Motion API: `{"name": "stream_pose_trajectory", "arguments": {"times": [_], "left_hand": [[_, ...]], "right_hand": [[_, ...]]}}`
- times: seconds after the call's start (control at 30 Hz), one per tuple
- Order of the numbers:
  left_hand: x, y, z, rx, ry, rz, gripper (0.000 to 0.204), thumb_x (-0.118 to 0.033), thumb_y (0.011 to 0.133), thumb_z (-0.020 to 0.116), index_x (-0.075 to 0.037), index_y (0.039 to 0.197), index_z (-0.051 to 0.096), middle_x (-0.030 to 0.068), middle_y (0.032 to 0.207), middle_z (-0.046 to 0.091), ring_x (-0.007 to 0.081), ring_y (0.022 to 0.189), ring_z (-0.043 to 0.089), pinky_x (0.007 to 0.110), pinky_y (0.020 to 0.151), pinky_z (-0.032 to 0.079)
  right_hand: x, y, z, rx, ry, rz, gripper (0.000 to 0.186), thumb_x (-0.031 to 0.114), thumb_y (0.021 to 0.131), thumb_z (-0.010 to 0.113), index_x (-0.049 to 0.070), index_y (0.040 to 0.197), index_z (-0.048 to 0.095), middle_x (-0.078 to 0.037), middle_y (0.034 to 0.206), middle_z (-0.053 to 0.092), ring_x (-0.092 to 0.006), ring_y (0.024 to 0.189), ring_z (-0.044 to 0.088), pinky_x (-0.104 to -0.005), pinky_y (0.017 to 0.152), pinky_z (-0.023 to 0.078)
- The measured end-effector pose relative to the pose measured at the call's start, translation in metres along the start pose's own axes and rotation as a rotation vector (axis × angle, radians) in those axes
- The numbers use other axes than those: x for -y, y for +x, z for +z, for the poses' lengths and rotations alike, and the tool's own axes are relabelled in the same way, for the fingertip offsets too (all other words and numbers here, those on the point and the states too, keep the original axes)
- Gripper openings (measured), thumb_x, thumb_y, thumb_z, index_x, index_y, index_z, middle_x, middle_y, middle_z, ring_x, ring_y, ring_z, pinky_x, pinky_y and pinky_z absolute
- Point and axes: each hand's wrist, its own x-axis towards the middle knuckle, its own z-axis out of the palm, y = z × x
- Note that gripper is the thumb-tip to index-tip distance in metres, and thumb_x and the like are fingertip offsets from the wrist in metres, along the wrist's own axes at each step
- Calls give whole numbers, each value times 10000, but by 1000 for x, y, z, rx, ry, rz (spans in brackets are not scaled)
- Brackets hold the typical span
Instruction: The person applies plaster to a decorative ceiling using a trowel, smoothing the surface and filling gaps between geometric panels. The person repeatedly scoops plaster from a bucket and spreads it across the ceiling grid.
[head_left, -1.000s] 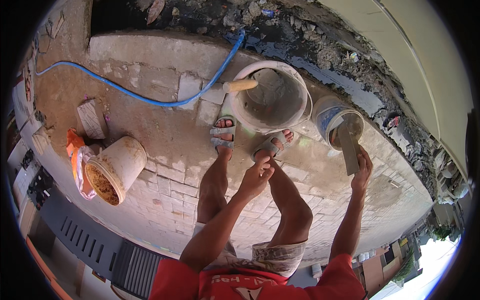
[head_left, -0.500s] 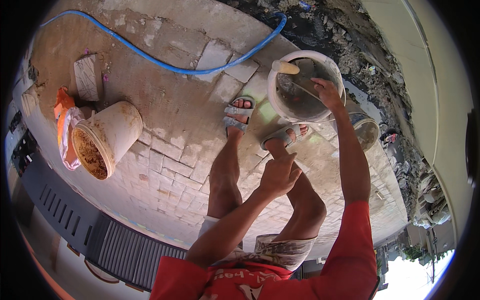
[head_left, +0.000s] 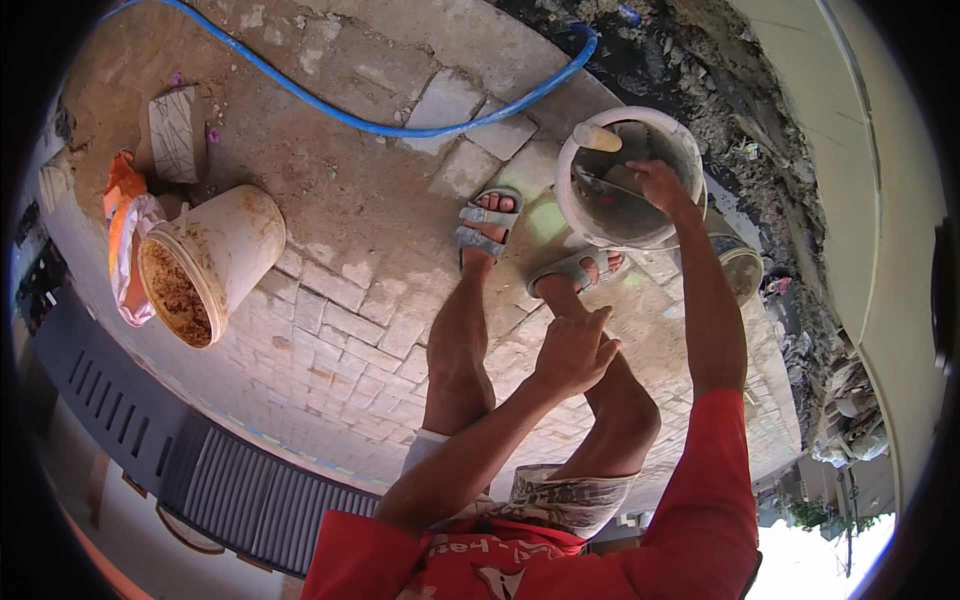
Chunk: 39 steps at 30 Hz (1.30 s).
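Gripping a thin, flat grey plate (head_left: 610,186) — seen nearly edge-on — the right hand (head_left: 664,187) reaches into a round whitish bucket (head_left: 565,190), grey-smeared inside, by the edge of the rough paving (head_left: 350,322) beside the ditch (head_left: 690,70). A smooth, rounded wooden handle (head_left: 597,137) crosses the bucket's rim, far end unclear. The left hand (head_left: 575,352) hangs unclenched, fingers loosely bent, palm hidden. The right forearm (head_left: 710,310) partly covers a second bucket (head_left: 742,272).

Trowel (head_left: 598,138) in bucket (head_left: 567,190), hose (head_left: 400,131) left, second bucket (head_left: 724,240) right
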Motion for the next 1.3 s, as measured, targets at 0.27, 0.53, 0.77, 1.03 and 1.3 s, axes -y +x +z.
{"name": "stream_pose_trajectory", "arguments": {"times": [0.27,0.53,0.77,1.03,1.3], "left_hand": [[-3,5,5,-34,-5,25,532,-309,899,599,13,1304,475,219,1104,609,378,997,603,484,888,440],[-7,17,7,-61,78,75,499,-303,899,598,-4,1285,496,224,1088,630,375,995,619,452,851,479],[-14,19,-23,485,51,-111,453,-323,909,610,-48,1261,535,209,1038,659,304,956,655,380,808,506],[6,-54,-61,234,-567,144,470,-243,989,543,-52,1398,414,171,1286,558,224,1229,510,352,1022,391],[-109,-119,-246,82,-329,353,493,-259,948,618,-43,1361,456,142,1236,587,184,1142,546,333,979,415]], "right_hand": [[-21,10,-1,116,151,105,289,119,852,549,70,1092,702,-220,967,679,-359,910,647,-393,861,490],[-11,-1,-31,324,668,478,287,147,894,555,100,1143,691,-95,1040,675,-183,869,661,-327,754,548],[-4,-105,-83,414,1384,148,427,237,901,565,-39,1226,582,-107,1100,660,-195,952,663,-329,847,537],[70,-322,-123,40,1881,-94,417,234,924,579,-14,1258,549,-122,1174,635,-217,1003,657,-352,864,542],[179,-457,-164,-452,2104,-750,542,213,856,682,-27,1307,500,-142,1205,622,-233,1021,650,-367,867,541]]}}
